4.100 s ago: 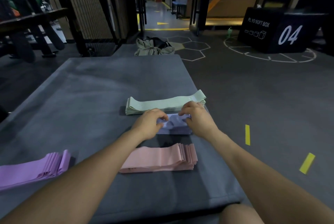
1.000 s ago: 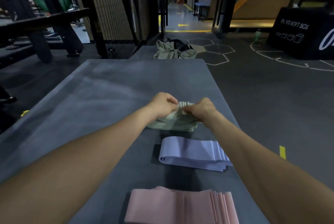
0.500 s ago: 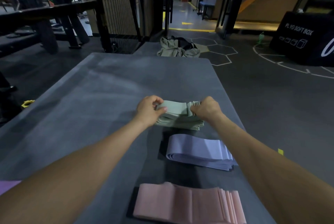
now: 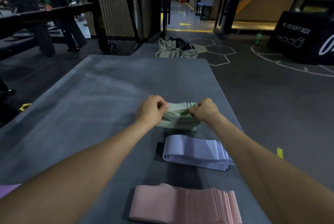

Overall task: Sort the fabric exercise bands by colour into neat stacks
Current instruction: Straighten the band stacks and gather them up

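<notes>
A stack of pale green bands (image 4: 178, 117) lies on the grey mat (image 4: 101, 97), folded short. My left hand (image 4: 151, 110) grips its left end and my right hand (image 4: 205, 111) grips its right end, fingers curled into the layers. Nearer to me lies a lavender-blue stack (image 4: 196, 152), and nearest a pink stack (image 4: 184, 205). A sliver of a purple band (image 4: 8, 188) shows at the left edge behind my left forearm.
The mat's right edge runs close beside the three stacks, with dark gym floor (image 4: 271, 106) beyond. A heap of clothing and a bag (image 4: 176, 49) lies past the mat's far end. A black plyo soft box (image 4: 303, 39) stands far right, racks far left.
Four seconds ago both hands worked on the lavender-blue bands and the green stack lay long. Since then the hands moved to the green stack, which is now folded shorter; little has shifted in the last second.
</notes>
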Motion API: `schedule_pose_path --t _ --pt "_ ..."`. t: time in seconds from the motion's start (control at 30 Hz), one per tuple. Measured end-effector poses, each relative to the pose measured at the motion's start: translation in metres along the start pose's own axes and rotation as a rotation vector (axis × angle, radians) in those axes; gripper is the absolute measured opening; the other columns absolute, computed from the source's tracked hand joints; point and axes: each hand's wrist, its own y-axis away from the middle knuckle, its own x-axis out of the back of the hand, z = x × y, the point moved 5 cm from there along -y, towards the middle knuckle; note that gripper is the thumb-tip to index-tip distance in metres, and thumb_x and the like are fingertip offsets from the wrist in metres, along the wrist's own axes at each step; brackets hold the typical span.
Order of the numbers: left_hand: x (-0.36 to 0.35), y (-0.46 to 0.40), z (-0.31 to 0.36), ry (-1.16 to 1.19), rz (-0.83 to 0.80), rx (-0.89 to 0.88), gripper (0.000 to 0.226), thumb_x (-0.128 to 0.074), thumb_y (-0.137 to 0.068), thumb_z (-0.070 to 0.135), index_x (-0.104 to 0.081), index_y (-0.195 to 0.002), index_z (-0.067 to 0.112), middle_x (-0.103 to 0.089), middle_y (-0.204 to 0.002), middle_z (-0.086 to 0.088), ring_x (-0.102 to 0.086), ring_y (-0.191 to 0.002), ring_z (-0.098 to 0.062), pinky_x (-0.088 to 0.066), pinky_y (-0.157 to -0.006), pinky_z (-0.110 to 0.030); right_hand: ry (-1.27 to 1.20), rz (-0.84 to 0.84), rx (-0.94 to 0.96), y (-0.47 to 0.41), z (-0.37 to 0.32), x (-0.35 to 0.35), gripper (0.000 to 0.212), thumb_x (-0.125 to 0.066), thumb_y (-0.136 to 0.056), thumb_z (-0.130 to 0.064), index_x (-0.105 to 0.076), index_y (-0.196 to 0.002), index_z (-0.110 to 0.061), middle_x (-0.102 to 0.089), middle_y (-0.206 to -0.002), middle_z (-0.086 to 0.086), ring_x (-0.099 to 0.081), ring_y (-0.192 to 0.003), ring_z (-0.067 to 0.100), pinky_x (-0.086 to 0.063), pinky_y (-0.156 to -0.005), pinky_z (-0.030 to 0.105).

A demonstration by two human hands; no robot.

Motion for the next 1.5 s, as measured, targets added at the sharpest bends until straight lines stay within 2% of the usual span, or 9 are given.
schedule_pose_path --t 0.23,0.53,0.67,0.83,0.93,1.1,1.23,1.4,1.5 --pt "-0.005 -0.007 0.001 -0.188 -0.154 0.034 0.054 -0.078 -0.071 0.038 -0.060 -0.119 0.020 -0.050 -0.122 -0.004 -0.049 -0.116 -0.024 -0.041 -0.098 -0.034 -0.076 -0.004 0.000 -0.001 0.005 -0.001 0.036 -0.064 -0.083 -0.014 -0.038 -0.058 -0.009 -0.036 -0.056 0.005 -0.033 -0.049 0.016 -0.026 -0.042 0.027" --pt "0.001 -0.005 0.010 -0.118 -0.049 -0.015 0.017 -0.070 -0.080 0.039 -0.073 -0.083 0.022 -0.056 -0.083 0.007 -0.060 -0.089 -0.021 -0.049 -0.077 -0.036 -0.098 0.002 0.003 -0.005 0.010 -0.004 0.036 -0.065 -0.082 -0.017 -0.038 -0.060 -0.010 -0.037 -0.057 0.004 -0.038 -0.057 0.021 -0.026 -0.044 0.027" --pt "-0.001 -0.002 0.016 0.008 0.089 -0.047 0.016 -0.068 -0.082 0.035 -0.074 -0.082 0.019 -0.063 -0.085 0.003 -0.061 -0.082 -0.022 -0.049 -0.070 -0.035 -0.124 -0.009 0.005 -0.005 0.011 -0.004 0.024 -0.064 -0.083 -0.016 -0.048 -0.070 -0.004 -0.040 -0.059 0.005 -0.041 -0.056 0.021 -0.030 -0.047 0.027" --pt "-0.011 0.004 0.011 -0.072 -0.031 -0.151 0.014 -0.065 -0.086 0.027 -0.075 -0.087 0.017 -0.066 -0.093 0.000 -0.062 -0.086 -0.024 -0.049 -0.074 -0.039 -0.211 -0.011 0.019 -0.010 0.016 -0.006 0.017 -0.066 -0.081 -0.014 -0.053 -0.074 -0.004 -0.044 -0.060 0.008 -0.043 -0.059 0.023 -0.034 -0.054 0.027" --pt "-0.012 0.007 0.007 -0.110 -0.103 -0.222 0.016 -0.060 -0.089 0.018 -0.074 -0.098 0.018 -0.066 -0.103 0.002 -0.062 -0.094 -0.021 -0.047 -0.082 -0.032 -0.264 -0.030 0.028 -0.009 0.016 -0.003 0.015 -0.067 -0.080 -0.016 -0.058 -0.079 -0.005 -0.051 -0.072 0.012 -0.048 -0.066 0.022 -0.038 -0.060 0.031" --pt "-0.014 0.003 0.001 -0.064 -0.174 -0.222 0.022 -0.060 -0.088 0.006 -0.073 -0.102 0.016 -0.064 -0.106 0.001 -0.061 -0.098 -0.019 -0.044 -0.086 -0.024 0.057 0.111 0.344 0.011 -0.015 0.016 0.046 -0.065 -0.085 -0.019 -0.054 -0.128 -0.007 -0.051 -0.130 0.014 -0.049 -0.120 0.030 -0.037 -0.100 0.033" --pt "-0.013 0.001 -0.002 -0.001 -0.156 -0.215 0.028 -0.057 -0.081 -0.007 -0.074 -0.094 0.012 -0.065 -0.098 -0.006 -0.063 -0.090 -0.026 -0.049 -0.081 -0.031 0.184 -0.005 0.550 0.028 -0.046 -0.005 0.043 -0.066 -0.083 -0.012 -0.057 -0.125 -0.008 -0.053 -0.126 0.011 -0.051 -0.117 0.024 -0.034 -0.095 0.022" --pt "-0.004 0.003 -0.004 0.202 -0.138 -0.114 0.028 -0.058 -0.073 -0.017 -0.072 -0.088 0.003 -0.070 -0.091 -0.013 -0.060 -0.071 -0.002 -0.044 -0.068 -0.008 0.331 -0.099 0.609 0.030 -0.058 -0.035 0.037 -0.071 -0.080 -0.022 -0.059 -0.110 -0.004 -0.053 -0.114 0.014 -0.052 -0.105 0.029 -0.026 -0.068 0.020" --pt "0.007 0.007 -0.008 0.301 -0.060 -0.146 0.026 -0.067 -0.067 -0.015 -0.070 -0.086 0.002 -0.067 -0.092 -0.012 -0.058 -0.073 0.002 -0.041 -0.073 -0.001 0.386 -0.081 0.623 0.027 -0.057 -0.041 0.039 -0.071 -0.080 -0.026 -0.056 -0.111 -0.006 -0.051 -0.113 0.012 -0.051 -0.106 0.028 -0.031 -0.075 0.025"
